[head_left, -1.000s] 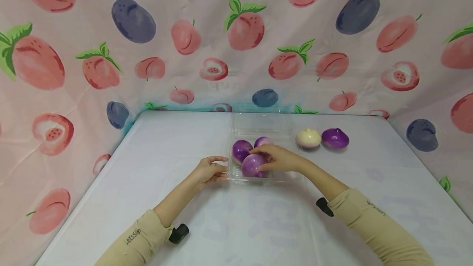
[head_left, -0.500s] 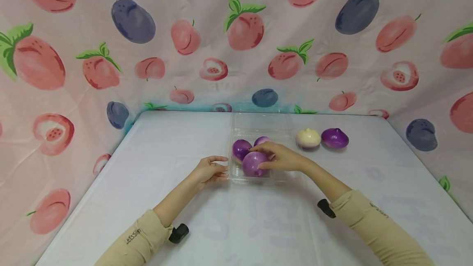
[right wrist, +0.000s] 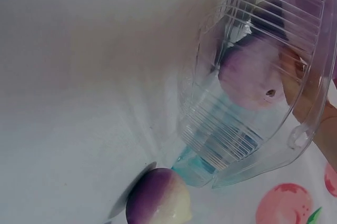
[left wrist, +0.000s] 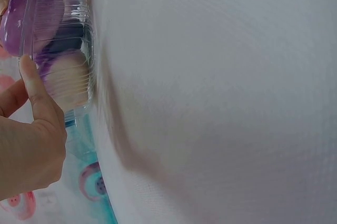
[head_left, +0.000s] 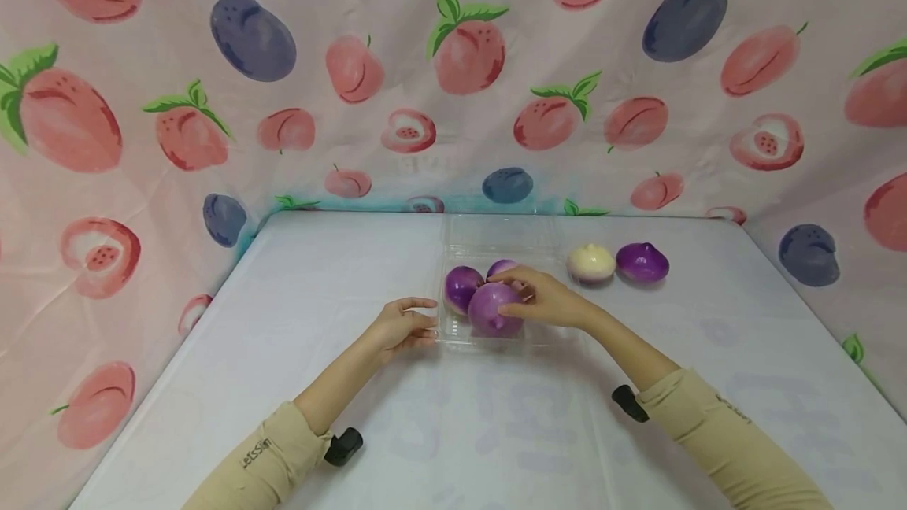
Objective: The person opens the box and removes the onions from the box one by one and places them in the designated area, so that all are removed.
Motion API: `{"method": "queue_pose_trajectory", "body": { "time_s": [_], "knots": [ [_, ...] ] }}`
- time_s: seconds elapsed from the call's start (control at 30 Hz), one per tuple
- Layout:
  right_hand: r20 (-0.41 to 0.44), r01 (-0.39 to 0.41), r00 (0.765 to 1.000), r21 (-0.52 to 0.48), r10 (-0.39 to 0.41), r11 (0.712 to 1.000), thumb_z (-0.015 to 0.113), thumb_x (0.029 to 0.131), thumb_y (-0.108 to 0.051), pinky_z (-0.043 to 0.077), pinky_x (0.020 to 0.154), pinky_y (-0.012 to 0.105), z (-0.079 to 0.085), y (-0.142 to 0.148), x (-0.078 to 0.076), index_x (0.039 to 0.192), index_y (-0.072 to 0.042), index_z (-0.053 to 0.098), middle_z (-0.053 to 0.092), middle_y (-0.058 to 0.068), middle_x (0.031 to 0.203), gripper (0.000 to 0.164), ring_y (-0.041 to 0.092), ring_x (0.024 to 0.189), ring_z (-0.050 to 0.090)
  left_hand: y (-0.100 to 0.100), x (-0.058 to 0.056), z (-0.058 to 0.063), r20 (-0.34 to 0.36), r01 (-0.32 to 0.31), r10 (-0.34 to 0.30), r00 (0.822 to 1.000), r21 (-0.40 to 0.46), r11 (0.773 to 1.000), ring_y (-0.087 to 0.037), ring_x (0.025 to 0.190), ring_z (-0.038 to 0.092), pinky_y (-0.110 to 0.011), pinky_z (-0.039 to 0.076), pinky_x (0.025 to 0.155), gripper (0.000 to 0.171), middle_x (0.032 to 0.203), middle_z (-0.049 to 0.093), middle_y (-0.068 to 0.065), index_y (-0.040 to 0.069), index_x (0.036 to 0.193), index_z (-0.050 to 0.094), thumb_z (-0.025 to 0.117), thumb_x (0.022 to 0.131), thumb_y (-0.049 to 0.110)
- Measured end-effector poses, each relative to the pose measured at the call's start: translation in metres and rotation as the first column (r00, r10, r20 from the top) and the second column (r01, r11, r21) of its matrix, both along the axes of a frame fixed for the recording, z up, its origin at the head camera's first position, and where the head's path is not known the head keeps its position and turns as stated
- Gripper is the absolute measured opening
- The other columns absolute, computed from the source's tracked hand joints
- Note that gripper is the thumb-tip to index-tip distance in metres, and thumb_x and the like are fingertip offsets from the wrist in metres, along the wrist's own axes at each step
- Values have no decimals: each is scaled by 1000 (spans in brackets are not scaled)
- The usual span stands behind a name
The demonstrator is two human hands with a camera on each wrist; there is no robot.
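A clear plastic clamshell box (head_left: 549,334) stands mid-table in the head view, its lid (head_left: 499,230) folded back. My right hand (head_left: 549,301) reaches into it and grips a light purple onion (head_left: 487,305), fingers on the far side and thumb in front. Beside that onion, a darker purple onion (head_left: 464,288) lies to the left. Another onion (head_left: 500,267) sits behind, partly covered by the hand. At the box's left side my left hand (head_left: 393,329) touches the rim with its fingers extended. The left wrist view shows a fingertip (left wrist: 27,65) against the rim.
To the right of the box, a pale yellow onion (head_left: 591,264) and a deep purple onion (head_left: 642,263) stand on the white-covered table (head_left: 319,258). A fruit-print cloth (head_left: 397,61) hangs behind and around the sides.
The gripped onion has risen slightly, shifted right and tilted so its tip points toward the front. My right hand has moved with it. The left hand stays in place.
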State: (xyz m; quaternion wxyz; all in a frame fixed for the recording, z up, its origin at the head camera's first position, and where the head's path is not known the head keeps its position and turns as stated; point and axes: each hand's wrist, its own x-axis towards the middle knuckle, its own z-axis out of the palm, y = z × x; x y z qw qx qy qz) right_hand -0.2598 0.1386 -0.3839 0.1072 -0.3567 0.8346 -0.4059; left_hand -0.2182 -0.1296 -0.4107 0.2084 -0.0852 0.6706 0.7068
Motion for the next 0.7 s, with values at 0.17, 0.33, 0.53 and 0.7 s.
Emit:
{"method": "queue_pose_trajectory", "body": {
  "time_s": [0.17, 0.33, 0.53, 0.7],
  "knots": [
    [16, 49, 999, -20, -49, 999, 63, 90, -14, 57, 89, 42, -3, 2, 1, 130, -1, 47, 54, 20, 121, 45, 35, 107, 57, -1, 1, 0, 6, 2, -2, 1000, -8, 1000, -6, 55, 62, -16, 59, 57, 45, 70, 61, -1, -6, 132, 44, 55, 89, -4],
    [55, 102, 994, -52, -99, 993, 62, 91, -14, 58, 86, 39, -3, 5, 3, 130, -5, 48, 52, 21, 128, 43, 36, 105, 59, -1, 2, -1, -5, 3, -3, 1000, -6, 1000, -6, 55, 62, -16, 59, 56, 44, 70, 61, -2, -6, 131, 45, 55, 89, -4],
    [137, 122, 985, -116, -106, 986, 59, 93, -17, 56, 93, 45, -1, 10, 3, 137, -8, 43, 47, 21, 136, 48, 39, 115, 54, 0, 2, 0, -7, 4, -4, 1000, 0, 1000, -6, 55, 61, -16, 59, 56, 44, 69, 60, -1, -7, 132, 44, 54, 89, -5],
    [298, 119, 953, -202, -55, 972, 51, 98, -18, 58, 86, 50, 1, 15, 1, 146, -13, 32, 31, 20, 146, 53, 47, 126, 42, 0, 1, 1, 0, 3, -3, 1000, 7, 1000, -6, 54, 61, -16, 59, 56, 44, 69, 61, -1, -6, 132, 44, 55, 89, -5]
  ]
}}
